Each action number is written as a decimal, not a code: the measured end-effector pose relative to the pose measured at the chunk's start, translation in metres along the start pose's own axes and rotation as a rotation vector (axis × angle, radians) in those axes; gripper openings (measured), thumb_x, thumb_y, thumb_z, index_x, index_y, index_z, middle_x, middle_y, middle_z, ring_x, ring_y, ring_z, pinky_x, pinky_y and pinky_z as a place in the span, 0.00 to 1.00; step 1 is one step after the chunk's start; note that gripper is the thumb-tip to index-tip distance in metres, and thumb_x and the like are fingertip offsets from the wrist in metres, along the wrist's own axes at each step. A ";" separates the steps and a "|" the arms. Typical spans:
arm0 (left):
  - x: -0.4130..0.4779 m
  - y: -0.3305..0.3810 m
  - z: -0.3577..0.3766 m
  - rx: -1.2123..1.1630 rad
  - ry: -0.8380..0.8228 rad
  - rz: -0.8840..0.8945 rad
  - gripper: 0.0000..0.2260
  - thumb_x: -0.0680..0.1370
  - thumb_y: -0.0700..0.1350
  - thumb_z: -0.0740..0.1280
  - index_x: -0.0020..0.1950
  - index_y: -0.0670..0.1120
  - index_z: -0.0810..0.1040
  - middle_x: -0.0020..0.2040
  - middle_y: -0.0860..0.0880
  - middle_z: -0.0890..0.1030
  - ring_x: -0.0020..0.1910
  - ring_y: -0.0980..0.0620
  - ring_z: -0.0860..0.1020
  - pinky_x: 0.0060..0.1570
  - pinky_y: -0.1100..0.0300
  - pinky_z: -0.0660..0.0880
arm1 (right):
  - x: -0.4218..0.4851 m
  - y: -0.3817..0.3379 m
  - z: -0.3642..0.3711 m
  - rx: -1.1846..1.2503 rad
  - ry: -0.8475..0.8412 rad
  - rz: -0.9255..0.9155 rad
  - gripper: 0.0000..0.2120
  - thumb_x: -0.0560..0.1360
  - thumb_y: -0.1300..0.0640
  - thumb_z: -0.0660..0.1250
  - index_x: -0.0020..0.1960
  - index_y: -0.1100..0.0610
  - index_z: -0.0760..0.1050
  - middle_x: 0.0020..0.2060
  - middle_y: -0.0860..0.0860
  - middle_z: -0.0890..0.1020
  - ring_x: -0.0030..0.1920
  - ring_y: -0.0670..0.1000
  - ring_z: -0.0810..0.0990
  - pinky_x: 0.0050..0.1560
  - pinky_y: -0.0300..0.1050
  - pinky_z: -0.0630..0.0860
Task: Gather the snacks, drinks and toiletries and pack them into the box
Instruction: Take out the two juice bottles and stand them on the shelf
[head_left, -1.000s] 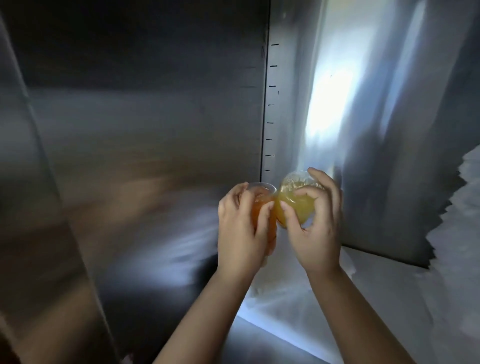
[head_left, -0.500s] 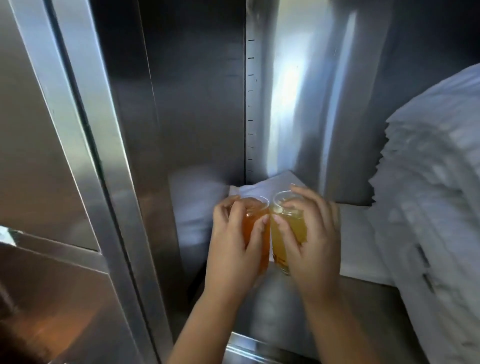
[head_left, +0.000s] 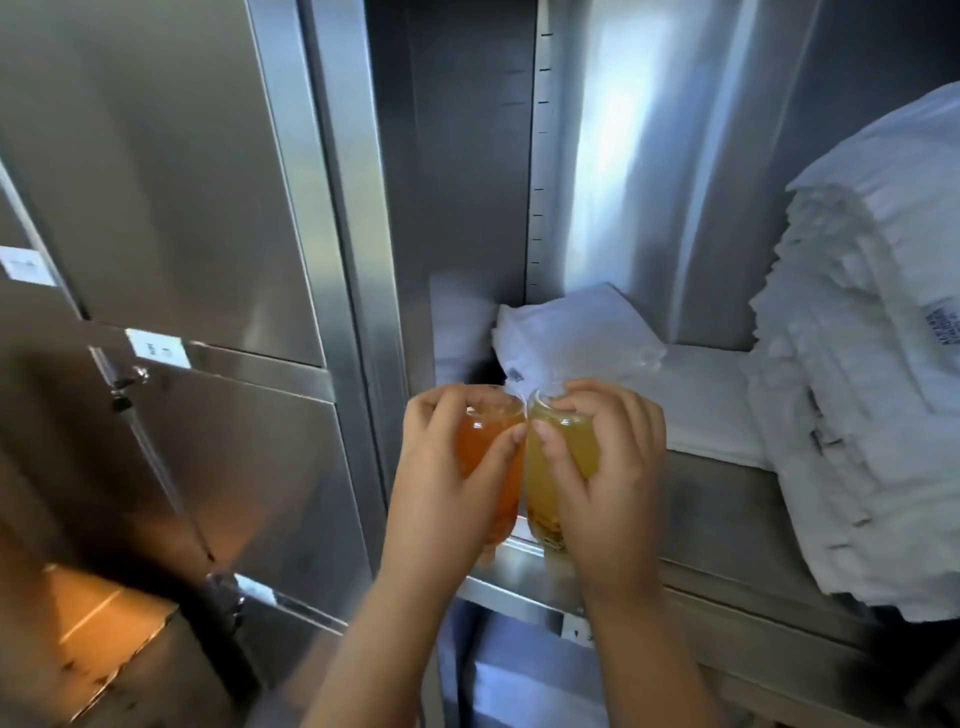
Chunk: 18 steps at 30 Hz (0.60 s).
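I see both hands raised in front of an open steel cabinet, each gripping one drink. The left hand (head_left: 447, 467) wraps the orange drink (head_left: 480, 436), thumb across its front and fingers curled over its top. The right hand (head_left: 608, 478) wraps the yellow drink (head_left: 576, 436) the same way, mirrored. Both containers are clear, smooth and round-bodied, and the liquid shows through the walls. The yellow one carries a darker, grainy layer at its base. The fingers hide both tops, so I cannot tell what closes them. The two drinks stand roughly upright, side by side and touching along their inner walls, and the thumbs nearly meet at that seam. Each drink sits in its palm with its lower end showing below the hand, just above the front lip of the shelf (head_left: 727, 519). I cannot tell whether either base rests on it. The shelf is brushed sheet steel with a dull sheen. On it, behind the drinks, lies a folded white cloth (head_left: 571, 332), soft and creased, and to the right a tall stack of white towels (head_left: 857, 364) with nubby, ragged edges. A slotted strip (head_left: 540, 156) runs up the rear corner. To the left is a flat steel door (head_left: 182, 182) bearing a small white label (head_left: 158, 349)
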<state>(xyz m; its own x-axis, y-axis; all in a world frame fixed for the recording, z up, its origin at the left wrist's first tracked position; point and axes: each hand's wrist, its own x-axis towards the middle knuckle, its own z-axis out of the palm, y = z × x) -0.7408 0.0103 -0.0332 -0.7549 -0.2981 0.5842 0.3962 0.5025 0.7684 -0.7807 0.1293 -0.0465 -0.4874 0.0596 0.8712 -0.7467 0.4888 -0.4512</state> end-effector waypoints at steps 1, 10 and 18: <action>-0.008 0.004 -0.006 0.025 0.044 0.005 0.08 0.73 0.52 0.70 0.49 0.62 0.74 0.54 0.61 0.70 0.52 0.70 0.71 0.47 0.76 0.69 | -0.003 -0.006 -0.001 0.041 -0.022 -0.011 0.11 0.76 0.48 0.62 0.50 0.55 0.76 0.51 0.48 0.77 0.55 0.47 0.71 0.57 0.35 0.66; -0.103 0.046 -0.043 0.329 0.288 -0.066 0.13 0.73 0.50 0.70 0.48 0.67 0.70 0.56 0.59 0.68 0.55 0.74 0.65 0.48 0.82 0.62 | -0.055 -0.048 -0.037 0.268 -0.266 -0.080 0.13 0.76 0.47 0.63 0.49 0.57 0.77 0.52 0.49 0.78 0.54 0.49 0.72 0.58 0.29 0.61; -0.181 0.073 -0.113 0.528 0.487 -0.189 0.08 0.73 0.56 0.68 0.50 0.64 0.73 0.57 0.60 0.67 0.57 0.72 0.65 0.43 0.81 0.66 | -0.092 -0.119 -0.047 0.462 -0.356 -0.125 0.11 0.76 0.48 0.63 0.48 0.56 0.76 0.50 0.48 0.78 0.53 0.51 0.73 0.58 0.34 0.64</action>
<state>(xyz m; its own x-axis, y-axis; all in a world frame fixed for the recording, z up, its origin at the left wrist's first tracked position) -0.5161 0.0090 -0.0526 -0.4191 -0.6825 0.5989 -0.1143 0.6940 0.7109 -0.6253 0.1063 -0.0640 -0.4455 -0.3081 0.8406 -0.8887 0.0389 -0.4568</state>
